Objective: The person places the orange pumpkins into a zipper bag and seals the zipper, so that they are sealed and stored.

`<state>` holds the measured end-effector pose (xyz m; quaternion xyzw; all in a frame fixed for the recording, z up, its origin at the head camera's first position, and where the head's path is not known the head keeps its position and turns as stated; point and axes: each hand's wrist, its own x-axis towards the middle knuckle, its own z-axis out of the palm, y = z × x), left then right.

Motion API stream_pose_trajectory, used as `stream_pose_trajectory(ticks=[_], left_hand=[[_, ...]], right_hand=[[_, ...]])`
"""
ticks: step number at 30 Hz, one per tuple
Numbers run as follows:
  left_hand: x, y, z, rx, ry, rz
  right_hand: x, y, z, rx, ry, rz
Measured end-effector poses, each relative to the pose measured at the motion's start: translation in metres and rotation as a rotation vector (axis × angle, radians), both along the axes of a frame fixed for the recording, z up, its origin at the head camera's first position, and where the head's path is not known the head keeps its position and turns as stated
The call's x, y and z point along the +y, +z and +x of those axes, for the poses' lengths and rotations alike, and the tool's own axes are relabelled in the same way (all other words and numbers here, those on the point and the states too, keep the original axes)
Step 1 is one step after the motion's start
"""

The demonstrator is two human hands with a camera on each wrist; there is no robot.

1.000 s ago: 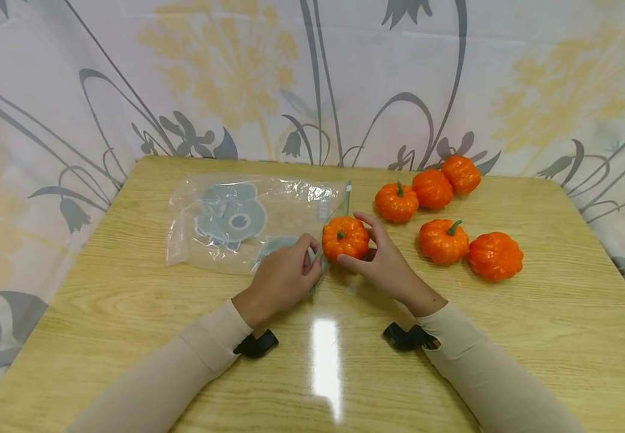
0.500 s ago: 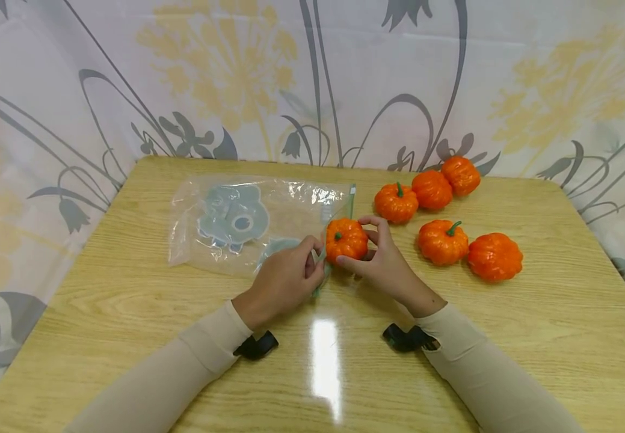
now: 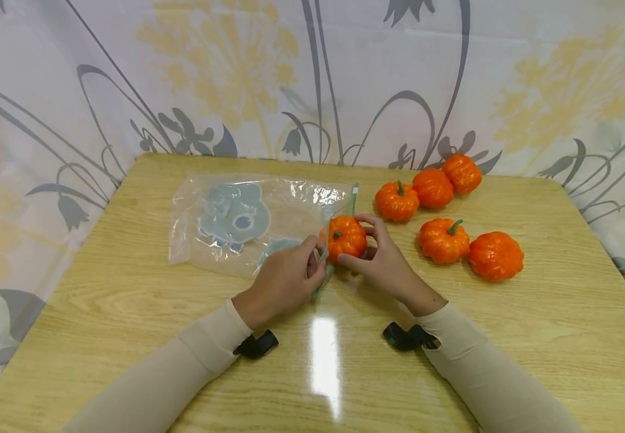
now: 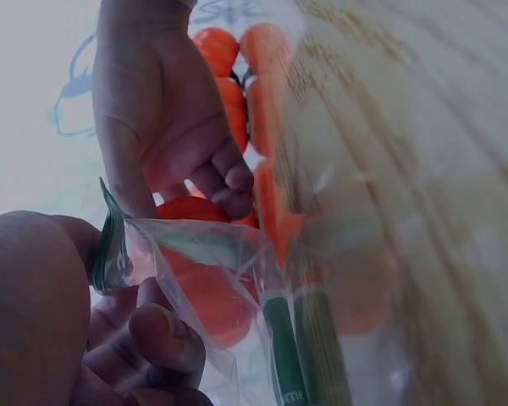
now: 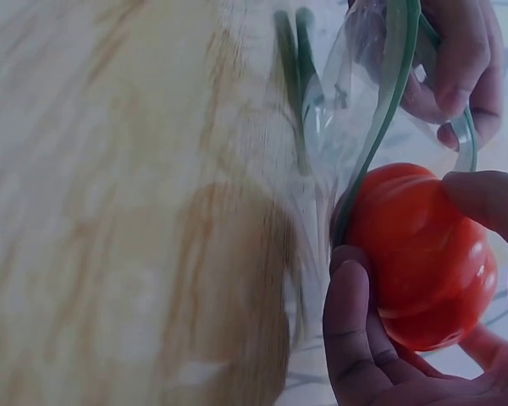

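Observation:
A clear plastic zip bag (image 3: 298, 201) with a pale teal cartoon print lies flat on the table, its green-edged mouth facing right. My left hand (image 3: 287, 278) pinches the near side of that mouth and holds it raised. Between thumb and fingers my right hand (image 3: 390, 267) grips a small orange pumpkin (image 3: 349, 242) with a green stem. The pumpkin's left part sits inside the bag opening, behind the clear film. In the right wrist view the green zip strip (image 5: 391, 101) runs along the pumpkin's side, and the fingertips lie around its lower half.
Several more orange pumpkins stand to the right on the wooden table (image 3: 155, 367): a back row including a stemmed pumpkin (image 3: 396, 202), and nearer ones, a stemmed pumpkin (image 3: 443, 240) and a ribbed pumpkin (image 3: 495, 256). A flower-patterned cloth (image 3: 312, 78) hangs behind the table.
The bag's mouth has shifted slightly right and now overlaps the pumpkin's left side. The pumpkin has tilted a little to the left in my right hand. The other pumpkins stay put.

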<state>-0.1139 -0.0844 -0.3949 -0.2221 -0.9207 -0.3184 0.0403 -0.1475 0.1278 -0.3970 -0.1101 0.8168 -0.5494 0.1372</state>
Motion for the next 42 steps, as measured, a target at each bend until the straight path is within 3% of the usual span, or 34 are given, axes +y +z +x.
stream_pose_trajectory(ticks=[7, 14, 27, 42], left_hand=[[-0.0004, 0.0008, 0.0010, -0.016, -0.016, -0.007], [0.0002, 0.0013, 0.0009, 0.022, -0.039, -0.011], [-0.0002, 0.0013, 0.0020, 0.022, -0.084, -0.006], [0.0005, 0.0007, 0.0014, 0.047, -0.112, -0.002]], right_hand=[[0.0013, -0.0006, 0.0003, 0.007, 0.002, 0.027], [0.0016, 0.0010, 0.0005, -0.018, 0.004, 0.037], [-0.0004, 0.0009, -0.0007, -0.031, 0.009, -0.007], [0.0016, 0.0022, -0.0004, -0.026, 0.027, 0.041]])
